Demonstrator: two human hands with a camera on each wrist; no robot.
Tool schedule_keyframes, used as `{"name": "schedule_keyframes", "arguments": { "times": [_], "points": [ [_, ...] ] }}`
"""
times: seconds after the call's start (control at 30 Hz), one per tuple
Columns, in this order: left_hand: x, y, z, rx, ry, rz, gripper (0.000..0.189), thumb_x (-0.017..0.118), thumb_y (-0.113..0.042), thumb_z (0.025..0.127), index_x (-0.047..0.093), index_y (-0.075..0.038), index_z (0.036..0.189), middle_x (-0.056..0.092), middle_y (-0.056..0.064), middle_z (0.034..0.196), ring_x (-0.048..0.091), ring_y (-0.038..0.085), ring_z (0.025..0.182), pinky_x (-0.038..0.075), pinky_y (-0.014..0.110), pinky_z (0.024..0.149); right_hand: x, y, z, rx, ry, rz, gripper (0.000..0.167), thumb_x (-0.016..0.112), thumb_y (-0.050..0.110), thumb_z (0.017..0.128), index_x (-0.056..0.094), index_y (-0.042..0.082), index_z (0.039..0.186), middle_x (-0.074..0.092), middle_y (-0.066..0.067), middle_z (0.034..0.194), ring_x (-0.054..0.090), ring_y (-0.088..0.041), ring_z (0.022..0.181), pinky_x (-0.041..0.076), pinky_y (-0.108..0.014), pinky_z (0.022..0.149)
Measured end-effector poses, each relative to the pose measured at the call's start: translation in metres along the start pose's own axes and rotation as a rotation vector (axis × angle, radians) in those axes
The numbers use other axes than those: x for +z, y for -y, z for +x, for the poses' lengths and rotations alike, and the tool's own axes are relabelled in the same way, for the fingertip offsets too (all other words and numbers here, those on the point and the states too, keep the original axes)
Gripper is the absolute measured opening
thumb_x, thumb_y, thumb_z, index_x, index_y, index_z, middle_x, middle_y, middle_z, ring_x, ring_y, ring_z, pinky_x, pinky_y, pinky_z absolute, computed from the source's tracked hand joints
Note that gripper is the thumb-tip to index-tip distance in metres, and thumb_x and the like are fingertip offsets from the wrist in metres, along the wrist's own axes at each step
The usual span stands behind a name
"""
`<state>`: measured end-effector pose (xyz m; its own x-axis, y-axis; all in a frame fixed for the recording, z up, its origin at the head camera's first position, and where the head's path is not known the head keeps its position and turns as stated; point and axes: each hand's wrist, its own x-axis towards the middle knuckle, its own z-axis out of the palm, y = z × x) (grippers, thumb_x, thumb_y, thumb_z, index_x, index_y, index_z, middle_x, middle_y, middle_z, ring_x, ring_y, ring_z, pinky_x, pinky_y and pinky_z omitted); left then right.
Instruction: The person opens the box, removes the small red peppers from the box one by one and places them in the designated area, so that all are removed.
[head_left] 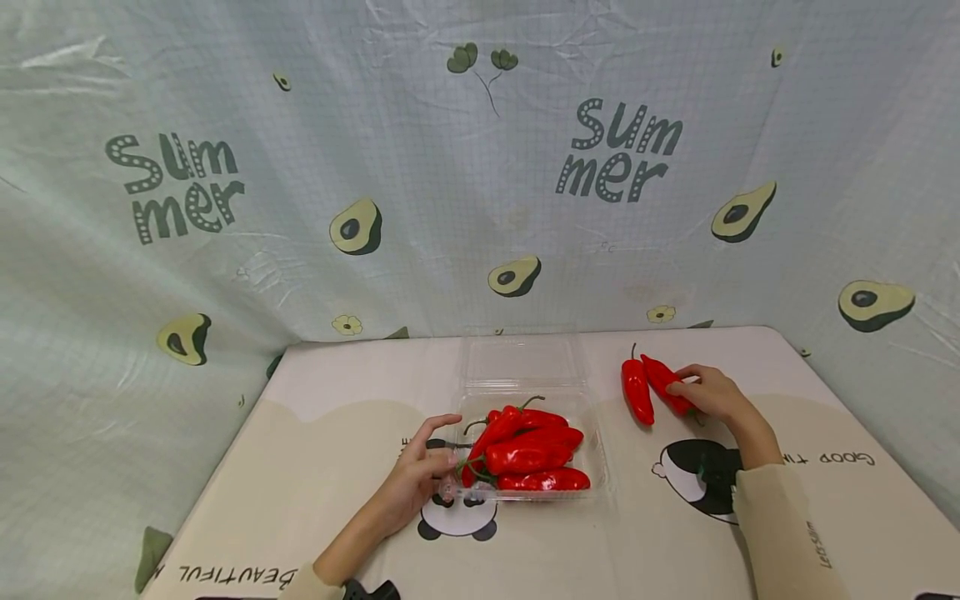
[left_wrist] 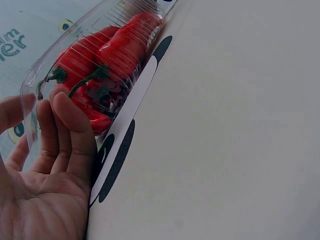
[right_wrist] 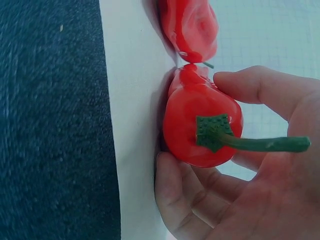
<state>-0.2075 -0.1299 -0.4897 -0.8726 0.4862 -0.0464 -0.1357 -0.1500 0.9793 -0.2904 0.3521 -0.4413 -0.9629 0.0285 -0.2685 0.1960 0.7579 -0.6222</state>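
Observation:
A clear plastic container (head_left: 596, 446) stands on the table with its lid (head_left: 522, 362) folded back. Several glossy red chili peppers (head_left: 528, 455) with green stems lie heaped in it. My left hand (head_left: 412, 483) holds the container at its left side, bent fingers (left_wrist: 75, 125) close by the plastic wall. Off to the right, my right hand (head_left: 712, 392) grips a red pepper (right_wrist: 200, 120) between thumb and fingers, its green stem toward the wrist. A second loose pepper (head_left: 637, 390) lies just left of the held one, its stem pointing away.
The pale table (head_left: 337, 450) carries printed pandas and lettering. Behind it hangs a light curtain (head_left: 420, 167) with avocado and "summer" prints, meeting the far table edge. A dark object (head_left: 371, 590) shows at the bottom near the left sleeve.

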Motion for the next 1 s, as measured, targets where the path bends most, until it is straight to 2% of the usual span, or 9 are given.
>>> {"name": "schedule_keyframes", "arguments": {
  "times": [0.23, 0.6, 1.0],
  "points": [
    [0.0008, -0.0013, -0.0004, -0.002, -0.005, 0.012, 0.06, 0.05, -0.01, 0.102, 0.026, -0.014, 0.157, 0.061, -0.01, 0.073, 0.057, 0.006, 0.069, 0.052, 0.025, 0.07, 0.0011, 0.0009, -0.0004, 0.011, -0.006, -0.009, 0.065, 0.058, 0.027, 0.098, 0.037, -0.013, 0.145, 0.047, -0.041, 0.136, 0.054, -0.048, 0.114, 0.062, -0.046, 0.086],
    [0.0008, 0.0001, -0.0005, -0.012, -0.014, -0.016, 0.063, 0.054, -0.01, 0.101, 0.026, -0.014, 0.157, 0.063, -0.007, 0.078, 0.056, 0.006, 0.066, 0.05, 0.023, 0.066, 0.005, -0.0041, 0.004, -0.004, -0.016, -0.046, 0.063, 0.055, 0.031, 0.1, 0.04, -0.011, 0.144, 0.048, -0.039, 0.137, 0.055, -0.048, 0.115, 0.06, -0.045, 0.085],
    [0.0002, 0.0004, 0.0017, 0.002, -0.006, 0.014, 0.061, 0.051, -0.011, 0.102, 0.025, -0.013, 0.158, 0.064, -0.008, 0.076, 0.058, 0.007, 0.064, 0.054, 0.024, 0.069, 0.0067, -0.0039, 0.0058, 0.01, -0.017, -0.022, 0.065, 0.056, 0.031, 0.1, 0.038, -0.01, 0.146, 0.048, -0.037, 0.138, 0.053, -0.047, 0.116, 0.061, -0.044, 0.085]
  ]
}}
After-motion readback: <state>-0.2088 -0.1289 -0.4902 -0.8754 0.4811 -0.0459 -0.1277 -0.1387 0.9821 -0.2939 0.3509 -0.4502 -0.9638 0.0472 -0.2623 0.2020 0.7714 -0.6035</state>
